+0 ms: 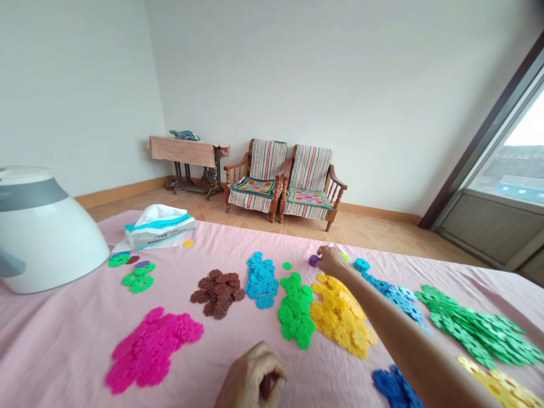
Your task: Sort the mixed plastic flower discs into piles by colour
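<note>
My right hand (332, 260) reaches to the far side of the table, its fingers bent and closed on the edge of a purple flower-shaped plastic disc (314, 260). Near the front edge, my left hand (254, 375) rests with curled fingers, and I see nothing in it. Around them lie heaps of the same kind of disc: yellow (342, 317) under my right forearm, bright green (296, 311), light blue (261, 280), brown (218, 293) and pink (151, 347). A single green disc (287, 266) lies left of the purple one.
A white kettle (46, 238) and a tissue box (160, 228) stand at the left, near some mixed discs (138, 277). On the right are dark green (480, 326), blue (393, 294), deep blue (395, 386) and pale yellow (501, 385) heaps. Two chairs (308, 175) stand beyond the table.
</note>
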`<state>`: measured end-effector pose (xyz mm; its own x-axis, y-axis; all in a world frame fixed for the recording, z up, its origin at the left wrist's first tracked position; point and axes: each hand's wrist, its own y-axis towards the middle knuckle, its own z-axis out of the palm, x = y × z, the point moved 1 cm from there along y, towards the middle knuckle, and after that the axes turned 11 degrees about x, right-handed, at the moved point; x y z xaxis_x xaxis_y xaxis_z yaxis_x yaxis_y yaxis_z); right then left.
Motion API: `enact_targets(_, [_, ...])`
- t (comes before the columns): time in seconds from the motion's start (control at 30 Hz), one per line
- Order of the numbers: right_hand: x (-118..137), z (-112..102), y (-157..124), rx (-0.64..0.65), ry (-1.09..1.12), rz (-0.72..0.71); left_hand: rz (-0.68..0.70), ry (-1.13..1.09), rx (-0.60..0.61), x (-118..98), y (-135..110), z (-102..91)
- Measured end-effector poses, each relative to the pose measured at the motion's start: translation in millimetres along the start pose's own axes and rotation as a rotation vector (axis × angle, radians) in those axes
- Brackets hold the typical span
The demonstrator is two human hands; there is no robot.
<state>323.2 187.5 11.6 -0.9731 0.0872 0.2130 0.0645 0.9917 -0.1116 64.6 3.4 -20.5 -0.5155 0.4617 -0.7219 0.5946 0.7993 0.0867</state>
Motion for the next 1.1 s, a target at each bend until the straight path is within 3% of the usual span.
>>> enact_targets(0.3, [3.6, -7.1, -7.2, -0.049, 0.065, 0.014, 0.011, -0.038, -0.013, 2.0, -1.3, 1.8])
enact_targets(0.4, [10.0, -12.9, -24.3, -0.090, 0.092, -0.005, 0.010, -0.029, -0.027, 0.8, -0.8, 1.0])
enact_targets(0.5, [23.7, -10.8, -59.4, -0.094, 0.120, -0.081, 0.001, -0.033, -0.030, -1.9, -0.8, 0.2])
enact_targets(0.67, [50.5, 17.5, -142.8, -0.045, 0.217, -0.302, -0.032, -0.052, -0.040, -9.2, -4.1, -1.6])
enact_targets(0.8, [61.5, 45.6, -193.8, 0.080, 0.188, -0.319, -0.034, -0.058, -0.052, -17.6, -7.0, -4.1])
enact_targets(0.93, [64.7, 66.4, -218.1, 0.112, 0.262, -0.326, 0.000, -0.018, -0.059, -21.4, -8.1, -3.8])
enact_targets(1.1, [64.0, 84.0, -228.4, -0.109, 0.278, -0.409, 0.036, 0.050, -0.069, -17.4, -8.6, 0.7])
